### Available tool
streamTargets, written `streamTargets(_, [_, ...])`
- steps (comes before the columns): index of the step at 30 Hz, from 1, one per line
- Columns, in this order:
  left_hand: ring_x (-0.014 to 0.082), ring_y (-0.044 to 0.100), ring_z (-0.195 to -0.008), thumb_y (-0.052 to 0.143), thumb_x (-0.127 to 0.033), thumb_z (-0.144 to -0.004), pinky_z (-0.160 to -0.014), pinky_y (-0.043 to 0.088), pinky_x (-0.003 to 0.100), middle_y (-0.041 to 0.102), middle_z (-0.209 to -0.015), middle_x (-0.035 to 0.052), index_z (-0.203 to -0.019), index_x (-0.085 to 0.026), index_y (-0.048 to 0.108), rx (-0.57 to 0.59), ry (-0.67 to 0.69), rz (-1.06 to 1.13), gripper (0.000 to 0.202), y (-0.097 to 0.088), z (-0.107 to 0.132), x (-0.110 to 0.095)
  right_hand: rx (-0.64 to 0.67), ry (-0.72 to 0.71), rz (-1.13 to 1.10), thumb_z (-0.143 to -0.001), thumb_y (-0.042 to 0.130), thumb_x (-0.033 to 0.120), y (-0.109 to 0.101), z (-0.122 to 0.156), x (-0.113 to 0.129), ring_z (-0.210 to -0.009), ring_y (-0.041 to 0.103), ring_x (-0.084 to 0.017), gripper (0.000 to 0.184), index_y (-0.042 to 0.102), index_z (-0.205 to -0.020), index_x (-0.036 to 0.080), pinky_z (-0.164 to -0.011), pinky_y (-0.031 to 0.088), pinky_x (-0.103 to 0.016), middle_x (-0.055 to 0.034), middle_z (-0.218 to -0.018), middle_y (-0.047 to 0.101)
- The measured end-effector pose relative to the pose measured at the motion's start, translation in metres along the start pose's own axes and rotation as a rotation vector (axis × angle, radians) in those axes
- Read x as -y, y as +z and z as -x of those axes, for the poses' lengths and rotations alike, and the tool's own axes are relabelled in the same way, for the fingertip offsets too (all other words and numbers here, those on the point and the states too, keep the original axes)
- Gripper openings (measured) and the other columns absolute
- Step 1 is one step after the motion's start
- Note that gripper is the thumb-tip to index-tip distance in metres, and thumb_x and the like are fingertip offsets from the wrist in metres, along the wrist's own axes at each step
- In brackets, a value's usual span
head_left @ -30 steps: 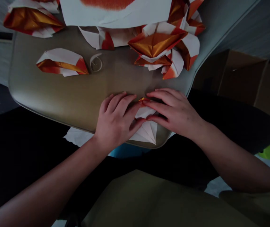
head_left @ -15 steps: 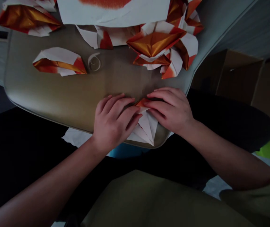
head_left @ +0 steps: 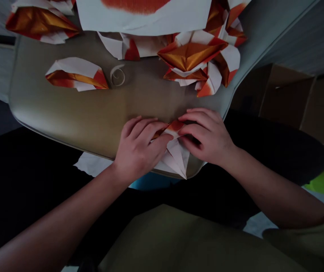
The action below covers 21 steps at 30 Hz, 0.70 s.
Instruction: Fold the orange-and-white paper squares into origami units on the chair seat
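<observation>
In the head view, a white and red paper [head_left: 180, 155] lies just below the middle of the frame, on the near edge of the seat [head_left: 88, 113]. The left hand [head_left: 139, 149] has bent fingers, pinching the paper's left side. The right hand [head_left: 211, 134] has curled fingers, pinching its right side. A folded boat [head_left: 75, 67] sits at upper left, near a thin curl [head_left: 122, 78].

V. dim w/ faint sheen on seat [head_left: 93, 113]
</observation>
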<state>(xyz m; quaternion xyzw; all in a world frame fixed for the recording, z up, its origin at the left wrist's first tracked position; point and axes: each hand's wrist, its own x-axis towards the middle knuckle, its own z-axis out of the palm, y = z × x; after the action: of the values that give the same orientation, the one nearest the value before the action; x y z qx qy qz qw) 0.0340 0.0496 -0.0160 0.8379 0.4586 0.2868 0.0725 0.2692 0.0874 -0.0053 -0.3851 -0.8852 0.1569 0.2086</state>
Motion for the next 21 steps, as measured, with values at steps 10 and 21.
streamTargets(10, [0.0269, 0.064, -0.123, 0.060, -0.027, -0.096, -0.107, 0.048, 0.046, 0.072, -0.129, 0.0064, -0.115, -0.027, 0.072, 0.065, 0.060, 0.031, 0.022, -0.007, 0.006, 0.006, 0.006, -0.050, 0.090, -0.098, 0.062, 0.028, 0.007, 0.001, 0.002, -0.122, 0.060, -0.028, 0.015, 0.077, -0.100, 0.027, -0.099, 0.046, -0.046, -0.0041, -0.121, 0.073])
streamTargets(21, [0.0245, 0.067, -0.092, 0.059, -0.023, -0.098, -0.074, 0.049, 0.039, 0.076, -0.105, 0.0061, -0.110, -0.025, 0.073, 0.004, 0.019, -0.233, 0.018, -0.018, 0.053, -0.002, 0.026, -0.151, 0.222, -0.101, 0.054, 0.027, 0.008, 0.007, 0.010, -0.125, 0.058, -0.028, 0.025, 0.074, -0.115, 0.024, -0.099, 0.040, -0.045, -0.0063, -0.125, 0.074])
